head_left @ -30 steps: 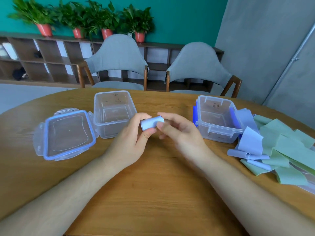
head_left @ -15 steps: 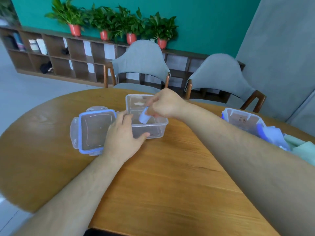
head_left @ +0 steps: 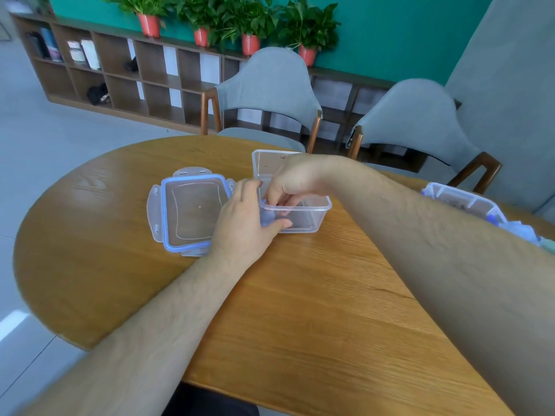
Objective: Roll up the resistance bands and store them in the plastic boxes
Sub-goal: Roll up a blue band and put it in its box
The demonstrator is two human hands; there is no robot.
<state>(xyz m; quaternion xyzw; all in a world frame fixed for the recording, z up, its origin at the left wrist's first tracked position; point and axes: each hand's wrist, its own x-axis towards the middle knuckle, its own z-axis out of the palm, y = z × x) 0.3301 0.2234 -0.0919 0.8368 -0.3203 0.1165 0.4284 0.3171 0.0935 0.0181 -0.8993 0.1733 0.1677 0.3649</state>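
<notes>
A clear plastic box [head_left: 312, 219] stands open in the middle of the wooden table. My left hand [head_left: 240, 226] grips its near left corner, thumb along the front wall. My right hand [head_left: 295, 178] reaches down into the box with curled fingers that pinch a small rolled light-blue resistance band [head_left: 266, 217]. The roll shows only dimly through the box wall, low in the left corner. The box's blue-rimmed lid [head_left: 192, 211] lies flat just to the left. A second clear box [head_left: 462, 202] sits at the far right, with loose bluish bands [head_left: 522, 231] beside it, partly hidden by my right forearm.
Two grey chairs [head_left: 267, 94] stand behind the table. A low wooden shelf [head_left: 120, 79] with potted plants runs along the green wall. The table's rounded edge [head_left: 36, 223] falls away to the left, onto grey floor.
Both hands held the roll in front of me. My right hand then carried it left and lowered it into the open box. My left hand took hold of the box corner.
</notes>
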